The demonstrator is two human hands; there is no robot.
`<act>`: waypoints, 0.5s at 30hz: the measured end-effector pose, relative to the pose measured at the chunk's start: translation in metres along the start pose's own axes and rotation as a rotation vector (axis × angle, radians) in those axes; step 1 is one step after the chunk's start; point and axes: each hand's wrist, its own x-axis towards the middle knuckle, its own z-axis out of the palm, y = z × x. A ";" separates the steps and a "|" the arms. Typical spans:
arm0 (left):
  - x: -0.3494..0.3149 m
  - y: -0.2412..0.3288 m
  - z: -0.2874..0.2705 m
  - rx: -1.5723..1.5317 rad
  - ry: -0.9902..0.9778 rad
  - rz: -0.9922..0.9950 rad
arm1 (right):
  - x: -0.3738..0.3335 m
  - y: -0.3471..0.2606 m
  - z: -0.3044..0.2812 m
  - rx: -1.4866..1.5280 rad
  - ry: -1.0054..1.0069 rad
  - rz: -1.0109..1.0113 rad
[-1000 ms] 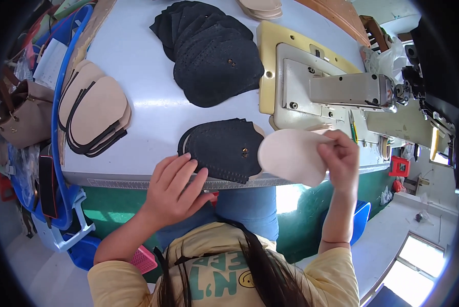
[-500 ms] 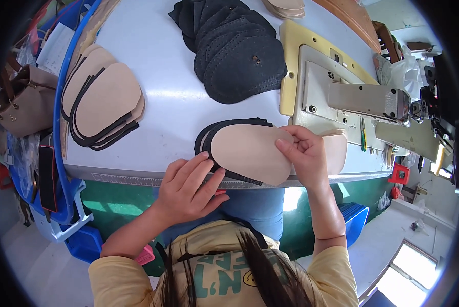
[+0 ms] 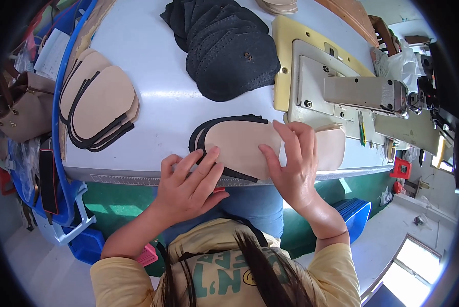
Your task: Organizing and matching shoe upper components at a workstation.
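A beige oval piece [image 3: 242,148] with one rounded end lies on a small stack of black-edged pieces at the table's front edge. My left hand [image 3: 191,176] has its fingers stretched out and apart, their tips touching the piece's rounded left end. At the opposite end is my right hand [image 3: 296,161], thumb and forefinger spread over the piece's right edge. Black edging [image 3: 209,125] shows along the far and left sides beneath it. More beige pieces [image 3: 331,146] lie just right of my right hand, partly hidden by it.
Beige pieces with black edging [image 3: 104,100] are stacked at the left. Black leather-like pieces [image 3: 234,64] fan out at the far middle. A sewing machine [image 3: 362,94] stands at the right, with green-handled snips [image 3: 362,128] beside it. A ruler strip [image 3: 122,179] runs along the front edge.
My right hand has loosened its pinch on the beige piece and spread its fingers. The piece now rests flatter on the stack, with my left fingertips farther onto it.
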 end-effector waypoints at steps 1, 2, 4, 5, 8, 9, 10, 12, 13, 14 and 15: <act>0.004 0.003 -0.001 0.046 -0.024 -0.007 | -0.004 0.001 -0.002 -0.003 0.004 0.003; 0.007 0.005 -0.002 0.092 -0.048 -0.013 | -0.011 0.005 -0.005 0.045 -0.039 -0.113; 0.012 0.006 -0.005 0.076 -0.072 -0.007 | -0.022 0.009 -0.006 0.139 -0.147 -0.281; 0.016 0.006 -0.007 0.064 -0.097 -0.012 | -0.025 0.012 -0.009 0.130 -0.141 -0.272; 0.040 -0.005 -0.021 -0.061 -0.142 -0.023 | -0.030 0.034 -0.029 0.277 -0.186 -0.192; 0.049 -0.012 -0.024 -0.123 -0.178 -0.022 | -0.032 0.045 -0.036 0.235 -0.141 -0.108; 0.061 -0.016 -0.022 -0.137 -0.092 -0.035 | -0.030 0.058 -0.044 0.189 -0.065 -0.065; 0.085 -0.031 -0.012 -0.168 -0.002 0.021 | -0.026 0.088 -0.058 0.044 -0.051 -0.025; 0.099 -0.036 -0.006 -0.164 0.009 0.026 | -0.022 0.097 -0.063 -0.015 -0.051 -0.005; 0.112 -0.040 0.003 -0.067 0.059 0.005 | -0.020 0.104 -0.062 -0.038 -0.046 0.008; 0.125 -0.043 0.012 0.031 0.105 -0.018 | -0.018 0.112 -0.057 -0.056 -0.041 0.023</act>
